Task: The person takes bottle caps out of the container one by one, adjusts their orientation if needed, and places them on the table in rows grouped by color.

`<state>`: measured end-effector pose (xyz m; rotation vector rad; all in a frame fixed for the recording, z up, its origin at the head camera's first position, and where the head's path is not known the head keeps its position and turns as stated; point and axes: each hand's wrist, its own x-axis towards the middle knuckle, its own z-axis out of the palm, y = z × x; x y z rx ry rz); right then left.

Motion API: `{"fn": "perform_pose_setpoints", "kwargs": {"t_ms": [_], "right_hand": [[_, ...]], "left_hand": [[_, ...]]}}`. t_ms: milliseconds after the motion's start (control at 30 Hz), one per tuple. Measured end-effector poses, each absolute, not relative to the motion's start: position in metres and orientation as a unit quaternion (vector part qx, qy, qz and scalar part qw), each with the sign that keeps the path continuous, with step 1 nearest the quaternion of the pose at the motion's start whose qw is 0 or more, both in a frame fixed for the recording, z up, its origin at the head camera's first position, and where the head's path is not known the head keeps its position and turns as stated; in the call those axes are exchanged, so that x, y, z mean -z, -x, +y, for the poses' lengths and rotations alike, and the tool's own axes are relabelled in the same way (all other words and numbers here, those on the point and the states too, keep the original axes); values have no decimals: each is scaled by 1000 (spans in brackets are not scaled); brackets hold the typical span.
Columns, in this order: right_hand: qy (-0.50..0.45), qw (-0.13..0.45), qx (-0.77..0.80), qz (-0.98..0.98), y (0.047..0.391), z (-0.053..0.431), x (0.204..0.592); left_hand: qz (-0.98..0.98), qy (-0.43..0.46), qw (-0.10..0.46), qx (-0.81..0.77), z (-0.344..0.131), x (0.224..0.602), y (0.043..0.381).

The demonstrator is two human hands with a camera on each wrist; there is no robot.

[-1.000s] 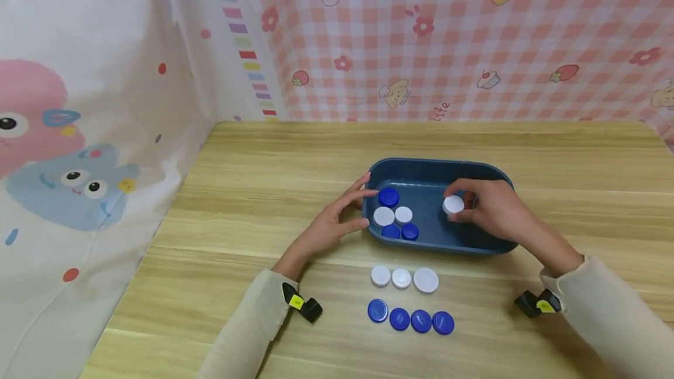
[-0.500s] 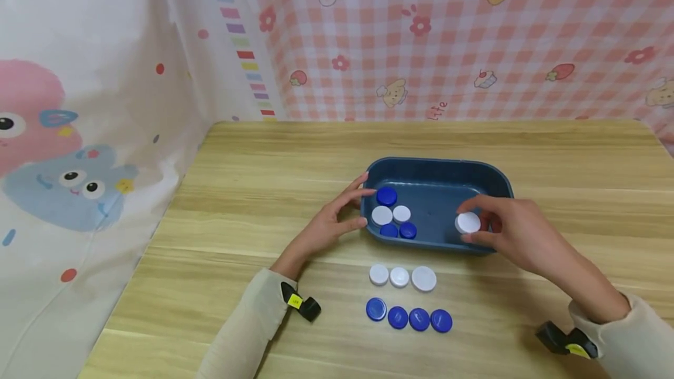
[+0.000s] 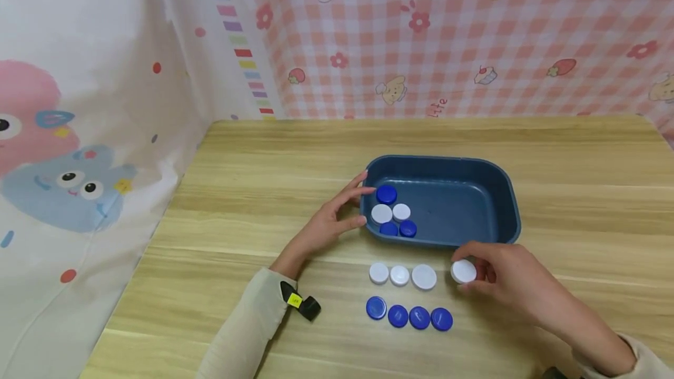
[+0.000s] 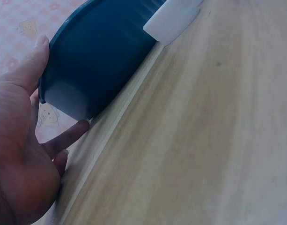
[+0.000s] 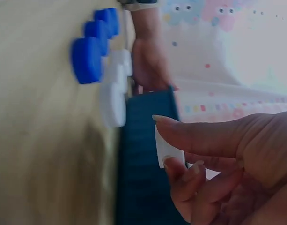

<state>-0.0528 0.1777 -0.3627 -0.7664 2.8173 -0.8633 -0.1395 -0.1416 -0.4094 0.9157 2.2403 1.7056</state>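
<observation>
Between thumb and fingers my right hand (image 3: pixel 508 276) pinches a white bottle cap (image 3: pixel 464 271), held just in front of the dark blue tray (image 3: pixel 505 203) and right of a row of white caps (image 3: pixel 423 277). In the right wrist view the pinched cap (image 5: pixel 167 147) shows edge-on, the tray behind it. My left hand (image 3: pixel 329 224) rests against the tray's left end, thumb and fingers spread and fairly straight. The left wrist view has the thumb at the tray's rim. Inside the tray, at its left, lie blue caps (image 3: pixel 387 194) and white caps (image 3: pixel 381 214).
Nearer the body, a row of several blue caps (image 3: pixel 419 317) lies in front of the white row on the wooden table (image 3: pixel 263 162). A pink checked cloth (image 3: pixel 447 28) hangs behind the table, and a white printed cloth (image 3: pixel 116 104) hangs at the left.
The right hand has brought the white cap out of the tray, toward the body, to the right end of the white row. The left hand has stayed at the tray.
</observation>
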Motion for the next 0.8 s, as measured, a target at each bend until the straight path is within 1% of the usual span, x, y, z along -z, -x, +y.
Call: {"fn": "perform_pose_setpoints", "kwargs": {"t_ms": [133, 333, 467, 800], "right_hand": [[237, 43, 283, 929, 50, 170, 372], [223, 58, 278, 932, 46, 163, 382], [220, 49, 275, 935, 44, 160, 389], [209, 56, 266, 940, 44, 159, 395]], "left_hand": [[754, -310, 88, -573, -142, 409, 140], [751, -309, 88, -577, -143, 410, 139], [753, -308, 89, -575, -143, 411, 140], [753, -305, 93, -575, -141, 408, 139]]}}
